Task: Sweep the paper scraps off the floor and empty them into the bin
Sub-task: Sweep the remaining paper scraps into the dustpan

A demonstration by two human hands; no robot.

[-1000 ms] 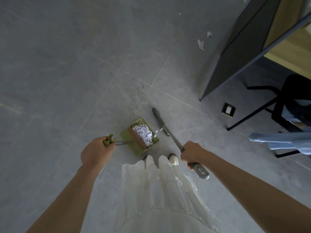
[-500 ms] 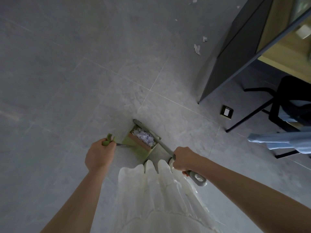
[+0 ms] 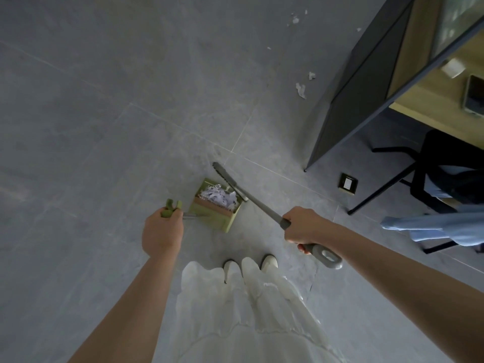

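The left hand [image 3: 162, 233] is clenched around the green grip of the dustpan [image 3: 215, 205], whose thin metal stem runs from the fist to the pan, just ahead and to that hand's right. The pan sits low over the grey tiled floor [image 3: 104, 127] with a heap of white paper scraps [image 3: 218, 197] inside it, piled toward its far edge. The right hand [image 3: 305, 226] grasps the grey broom [image 3: 251, 197] near the top of its handle; the looped end sticks out behind the fist, and the shaft slants forward and left to the narrow head, which lies along the pan's far right edge, touching or just beside it.

Loose scraps on the floor [image 3: 301, 90] lie well ahead of the right hand, close to the dark panel of a desk [image 3: 348, 100]. That panel's lower edge and corner foot stand ahead and right of the broom head. A chair [image 3: 432, 163] with a blue cloth [image 3: 432, 227] draped over it stands beyond the right forearm, and a small floor socket [image 3: 347, 183] lies between the desk foot and the chair leg. To the left of the left hand and ahead of the pan the tiles run open to the frame's edge. Two white shoes [image 3: 231, 268] and a white skirt [image 3: 248, 323] show below, between the arms.
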